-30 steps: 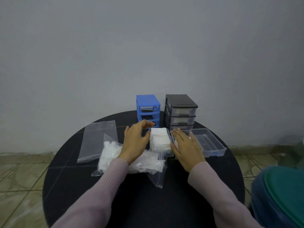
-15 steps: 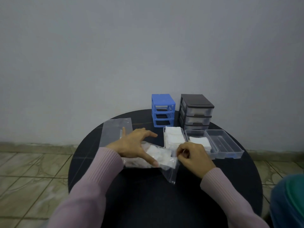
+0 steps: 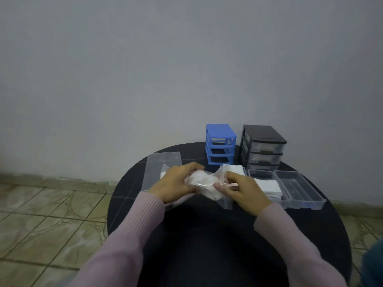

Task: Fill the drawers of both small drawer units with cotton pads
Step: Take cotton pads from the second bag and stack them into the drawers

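Fingers of the left hand [image 3: 176, 183]: curled round the left end of a clear bag of cotton pads [image 3: 204, 182], gripping it at the middle of the frame.
Fingers of the right hand [image 3: 242, 189]: pinching the right end of the same bag, thumb on the near side; the plastic bunches between the two hands.
Bag: held just above the round black surface [image 3: 207, 235], white pads showing through it.
Blue drawer unit [image 3: 220, 143]: upright at the far edge of the surface, right of centre, its three slots without drawers.
Black drawer unit [image 3: 263, 148]: just right of the blue one, clear drawers in it.
Loose drawers: one piled with white pads [image 3: 235, 169] behind the right hand; a second clear drawer [image 3: 267, 183] with a flat layer of pads to its right; a third, larger clear drawer [image 3: 300, 191] touching it, further right.
Flat clear bag [image 3: 159, 168]: lying on the surface behind the left hand.
Sleeves: pale pink, both wrists.
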Motion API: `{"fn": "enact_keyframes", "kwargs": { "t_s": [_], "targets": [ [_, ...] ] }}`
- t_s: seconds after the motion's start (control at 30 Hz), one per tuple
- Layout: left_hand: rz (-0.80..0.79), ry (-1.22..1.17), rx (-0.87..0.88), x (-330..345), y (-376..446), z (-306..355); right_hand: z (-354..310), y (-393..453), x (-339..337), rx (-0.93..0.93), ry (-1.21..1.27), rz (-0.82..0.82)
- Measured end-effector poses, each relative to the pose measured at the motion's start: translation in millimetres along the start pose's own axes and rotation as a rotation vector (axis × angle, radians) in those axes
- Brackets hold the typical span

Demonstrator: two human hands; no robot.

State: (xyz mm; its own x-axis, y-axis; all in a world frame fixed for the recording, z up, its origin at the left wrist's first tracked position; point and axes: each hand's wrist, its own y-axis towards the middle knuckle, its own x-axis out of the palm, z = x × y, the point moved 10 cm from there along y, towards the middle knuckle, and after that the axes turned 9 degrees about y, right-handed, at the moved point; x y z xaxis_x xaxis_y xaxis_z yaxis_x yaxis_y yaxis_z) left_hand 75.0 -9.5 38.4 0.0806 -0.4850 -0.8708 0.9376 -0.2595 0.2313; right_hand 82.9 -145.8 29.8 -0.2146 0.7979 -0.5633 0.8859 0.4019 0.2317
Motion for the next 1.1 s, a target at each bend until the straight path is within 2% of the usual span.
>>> {"fn": "enact_keyframes", "kwargs": {
  "t_s": [0.17,0.33,0.43,0.6,0.7,1.1],
  "targets": [
    [0.115,-0.161,0.047,-12.9,-1.1,10.0,-10.0,8.5,3.6,0.031,-0.189,-0.074],
    [0.173,-0.109,0.067,-18.1,-0.7,15.9,-17.6,13.5,3.2,-0.006,-0.209,-0.045],
    [0.217,-0.013,0.092,-20.8,-1.3,20.6,-12.1,8.4,3.6,0.034,-0.115,-0.053],
    [0.187,0.157,0.072,-13.4,0.2,20.9,-6.3,8.9,-7.6,0.046,0.142,0.056],
    [0.196,0.189,0.064,-11.5,1.6,20.7,-4.4,9.5,-7.5,0.062,0.318,0.033],
    [0.127,0.241,0.063,5.9,5.8,20.5,16.5,15.3,-12.4,0.184,0.505,0.127]
  ]
}}
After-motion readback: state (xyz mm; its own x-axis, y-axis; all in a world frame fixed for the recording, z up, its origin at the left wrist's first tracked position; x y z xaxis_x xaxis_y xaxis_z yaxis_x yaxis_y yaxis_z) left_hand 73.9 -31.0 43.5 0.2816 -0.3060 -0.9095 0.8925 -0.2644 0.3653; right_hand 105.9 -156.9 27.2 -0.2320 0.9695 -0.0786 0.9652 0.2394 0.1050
